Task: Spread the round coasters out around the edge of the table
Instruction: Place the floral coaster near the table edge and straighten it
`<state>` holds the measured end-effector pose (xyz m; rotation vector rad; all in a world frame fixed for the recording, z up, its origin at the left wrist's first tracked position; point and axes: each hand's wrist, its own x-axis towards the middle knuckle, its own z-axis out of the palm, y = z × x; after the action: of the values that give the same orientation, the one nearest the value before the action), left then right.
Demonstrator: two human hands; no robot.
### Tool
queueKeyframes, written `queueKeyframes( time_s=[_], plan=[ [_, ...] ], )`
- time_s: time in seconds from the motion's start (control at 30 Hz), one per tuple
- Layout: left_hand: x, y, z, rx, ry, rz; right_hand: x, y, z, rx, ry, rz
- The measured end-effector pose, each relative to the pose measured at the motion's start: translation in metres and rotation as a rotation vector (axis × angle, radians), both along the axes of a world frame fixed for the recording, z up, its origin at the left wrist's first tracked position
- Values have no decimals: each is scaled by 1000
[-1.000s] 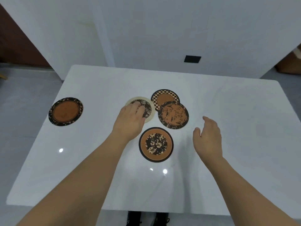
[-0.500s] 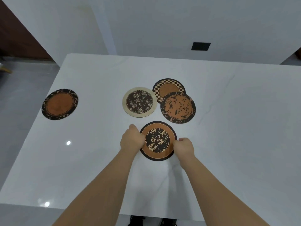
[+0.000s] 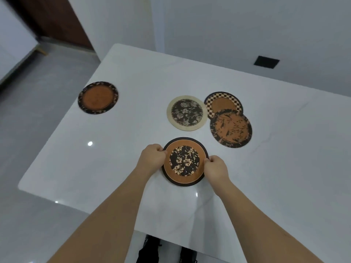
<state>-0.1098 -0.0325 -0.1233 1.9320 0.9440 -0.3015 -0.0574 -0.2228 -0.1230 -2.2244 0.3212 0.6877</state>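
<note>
Head view: both hands pinching one coaster.
Left hand (image 3: 152, 158) and right hand (image 3: 215, 167) pinch the brown round floral-centred coaster (image 3: 184, 161); next, probably carry it edgeward.

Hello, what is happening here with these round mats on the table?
A person holds the hibiscus coaster by its two sides, left hand and right hand each pinching the rim. One dark-rimmed coaster already lies near the left edge of the white table. Three more sit mid-table: the cream-rimmed coaster, and the checkered coaster partly under the branch-patterned coaster.
</note>
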Motion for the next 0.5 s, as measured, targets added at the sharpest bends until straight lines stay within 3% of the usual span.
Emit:
queueKeyframes(
  time_s=[0.27, 0.5],
  plan=[
    [-121, 40, 4, -287, 70, 192, -43, 43, -5, -65, -29, 450],
    [-189, 45, -4, -289, 144, 253, -74, 75, -5, -120, -14, 649]
  ],
)
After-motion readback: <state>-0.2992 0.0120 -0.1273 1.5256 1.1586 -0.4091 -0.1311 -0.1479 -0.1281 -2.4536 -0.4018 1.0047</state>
